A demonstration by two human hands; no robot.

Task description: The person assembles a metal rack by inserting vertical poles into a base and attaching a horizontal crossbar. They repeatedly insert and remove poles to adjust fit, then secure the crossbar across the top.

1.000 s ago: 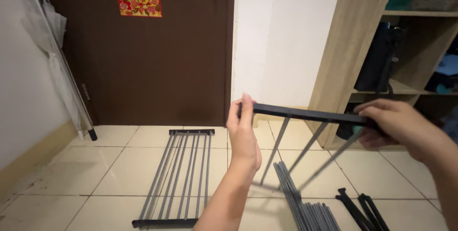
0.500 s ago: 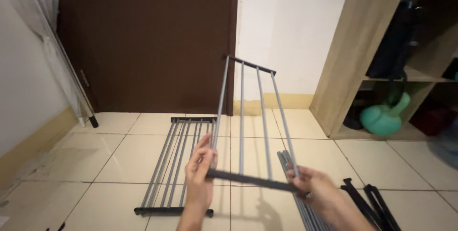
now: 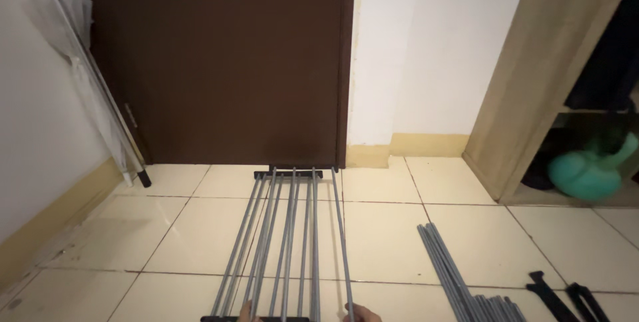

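A grey rack panel (image 3: 293, 229) of several thin parallel rods lies low over the tiled floor, running from me toward the door, on top of a second like panel. Its far end has a black bar (image 3: 296, 174). At the bottom edge only fingertips show: my left hand (image 3: 247, 310) sits at the near black end bar (image 3: 233, 319), and my right hand (image 3: 363, 312) is at the near end of the right rod. Both hold the panel's near end.
A bundle of loose grey rods (image 3: 452, 275) and black strap-like pieces (image 3: 559, 299) lie on the floor at right. A dark brown door (image 3: 226, 82) stands ahead. A wooden shelf unit (image 3: 532, 96) holds a green object (image 3: 589, 169). A folded white frame (image 3: 86, 82) leans at left.
The panel I held up crosswise has been swung down, first upright, then lowered flat onto the panel on the floor. My hands have dropped to the bottom edge of view.
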